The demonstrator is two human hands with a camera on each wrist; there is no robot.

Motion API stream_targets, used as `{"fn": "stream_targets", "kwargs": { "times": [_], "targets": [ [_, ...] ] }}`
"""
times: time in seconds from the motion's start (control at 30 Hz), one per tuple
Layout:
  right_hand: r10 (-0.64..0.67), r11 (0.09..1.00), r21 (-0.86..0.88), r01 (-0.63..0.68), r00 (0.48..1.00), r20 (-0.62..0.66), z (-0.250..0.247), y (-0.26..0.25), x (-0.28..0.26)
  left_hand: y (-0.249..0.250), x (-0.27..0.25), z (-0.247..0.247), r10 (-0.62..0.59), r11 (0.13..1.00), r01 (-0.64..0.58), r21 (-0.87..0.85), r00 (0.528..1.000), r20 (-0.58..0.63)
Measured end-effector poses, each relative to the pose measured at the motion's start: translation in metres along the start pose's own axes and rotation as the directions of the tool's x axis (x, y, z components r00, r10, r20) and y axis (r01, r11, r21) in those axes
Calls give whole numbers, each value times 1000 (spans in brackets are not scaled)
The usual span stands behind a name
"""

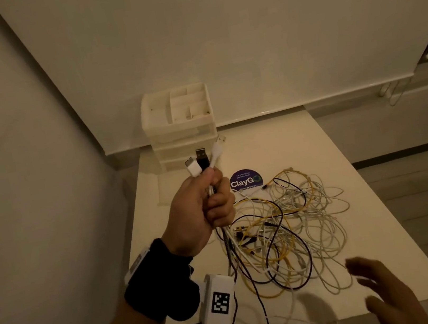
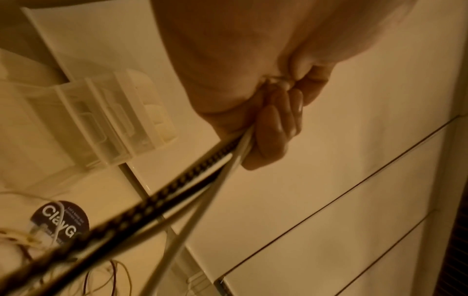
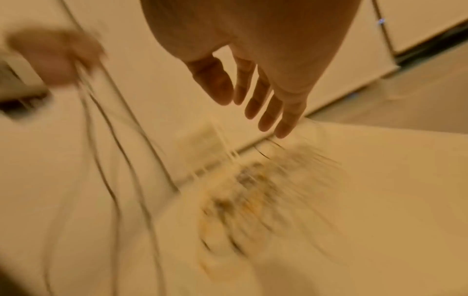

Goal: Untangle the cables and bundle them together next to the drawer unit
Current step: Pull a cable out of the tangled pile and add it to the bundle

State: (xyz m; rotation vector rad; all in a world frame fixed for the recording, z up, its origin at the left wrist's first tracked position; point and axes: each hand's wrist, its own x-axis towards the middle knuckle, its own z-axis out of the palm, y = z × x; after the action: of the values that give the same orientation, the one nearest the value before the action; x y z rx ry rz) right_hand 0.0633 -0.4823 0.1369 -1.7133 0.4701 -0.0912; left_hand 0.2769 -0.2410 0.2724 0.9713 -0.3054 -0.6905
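Your left hand (image 1: 201,213) is fisted round three cables just below their plugs (image 1: 202,159), lifted over the table (image 1: 344,148) so the ends stay sorted while the lengths trail down into the tangle (image 1: 287,234). That tangle lies mid-table, right of and nearer than the drawer unit (image 1: 178,128) at the far left corner. Your right hand (image 1: 385,291) hovers empty, fingers spread, at the near right, probably ready to tease out another strand.
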Motion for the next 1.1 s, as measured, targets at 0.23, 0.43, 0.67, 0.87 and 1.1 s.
{"fn": "stream_targets", "kwargs": {
  "times": [0.23,0.43,0.67,0.87,1.1],
  "targets": [
    [-266,931,-77,358,806,528,114,-116,50,-24,-14,26,-20,998,17,65,999,39],
    [-60,998,11,64,833,549,160,-87,64,1,-25,10,114,993,-113,-22,993,27],
    [3,990,-116,86,793,609,162,-28,47,24,-41,-3,193,977,-185,-105,979,67],
    [152,965,-257,41,715,683,154,10,42,5,-40,-6,141,988,-135,-78,987,81],
    [316,899,-434,-53,765,562,139,53,38,-11,-33,-13,132,991,-132,7,991,4]
  ]
}}
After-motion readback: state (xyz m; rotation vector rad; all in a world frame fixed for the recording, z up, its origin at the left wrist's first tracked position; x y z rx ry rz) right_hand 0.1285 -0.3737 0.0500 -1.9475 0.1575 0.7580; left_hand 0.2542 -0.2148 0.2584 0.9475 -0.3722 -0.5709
